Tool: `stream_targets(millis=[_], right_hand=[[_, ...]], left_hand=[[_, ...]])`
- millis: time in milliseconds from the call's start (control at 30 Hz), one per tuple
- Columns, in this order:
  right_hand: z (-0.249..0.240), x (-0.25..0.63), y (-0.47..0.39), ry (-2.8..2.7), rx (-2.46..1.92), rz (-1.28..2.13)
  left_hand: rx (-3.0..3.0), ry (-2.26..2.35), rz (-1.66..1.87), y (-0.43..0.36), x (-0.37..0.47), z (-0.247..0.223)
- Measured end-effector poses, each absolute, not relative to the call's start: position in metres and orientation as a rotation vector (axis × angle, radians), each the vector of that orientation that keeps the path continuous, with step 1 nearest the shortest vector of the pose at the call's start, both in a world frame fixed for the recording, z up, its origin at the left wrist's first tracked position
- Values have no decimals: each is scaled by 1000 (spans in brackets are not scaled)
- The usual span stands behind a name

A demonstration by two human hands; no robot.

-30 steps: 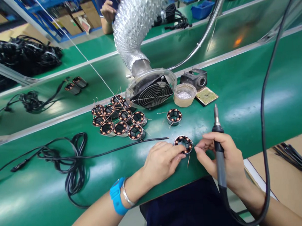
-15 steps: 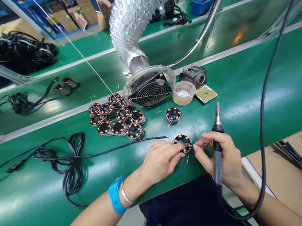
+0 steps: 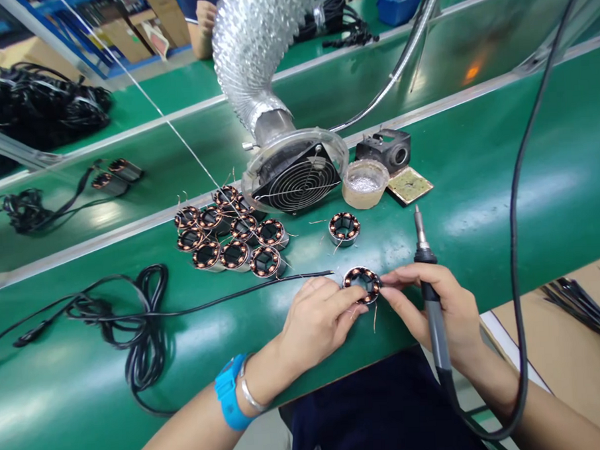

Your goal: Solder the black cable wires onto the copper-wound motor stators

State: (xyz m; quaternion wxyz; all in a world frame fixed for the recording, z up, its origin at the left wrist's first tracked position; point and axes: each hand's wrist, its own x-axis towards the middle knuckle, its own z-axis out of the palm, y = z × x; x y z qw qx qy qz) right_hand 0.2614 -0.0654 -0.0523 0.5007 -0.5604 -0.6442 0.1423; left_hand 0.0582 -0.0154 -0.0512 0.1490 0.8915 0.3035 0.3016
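A round copper-wound coil ring [image 3: 352,274] rests near the front edge of the green bench. My left hand [image 3: 316,314] grips its left side, with a finger at its opening. My right hand [image 3: 440,305] holds a soldering iron [image 3: 436,332] with its tip pointing up and away, while the thumb and forefinger touch the ring's right side. A thin copper wire [image 3: 374,318] hangs from the ring toward me. Just beyond stands another coil ring [image 3: 344,230]. The end of a black cable [image 3: 243,294] lies to the left of the held ring.
Several coil rings [image 3: 234,254] cluster at the left of a fan with a silver duct [image 3: 302,178]. Behind are a solder pot [image 3: 364,184], a sponge tray [image 3: 410,186] and a black holder [image 3: 386,149]. The iron's cord [image 3: 515,242] loops at right. Across the bench shows a person's hand [image 3: 205,17].
My right thumb and forefinger have moved left onto the ring's side. The soldering iron's tip has tilted left. Across the bench, the other person's hand has shifted slightly.
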Motion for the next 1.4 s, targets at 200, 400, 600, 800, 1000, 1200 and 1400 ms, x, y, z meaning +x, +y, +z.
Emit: stream_targets(millis=[200,400,600,800,1000,1200,1400], right_hand=[[-59,259,-62,-1519,-1368,372],[-60,256,-64,-1527,-1373,235],[-56,258,-69,-1655,-1347,100],[-66,247,-86,-1738,-1279,133],[-59,255,-89,-1733,-1222,235],[-48,282,-53,-1934,-1095,510],[-63,275,-38,-1992,-1029,480]], left_hand=[[2481,788,862,-14,58,-52],[2450,766,882,-14,58,-51],[2443,778,874,-14,57,-53],[2384,723,878,-10,58,-53],[2309,617,769,7,49,-44],[2290,721,776,20,37,-19],[2897,913,481,23,46,-9]])
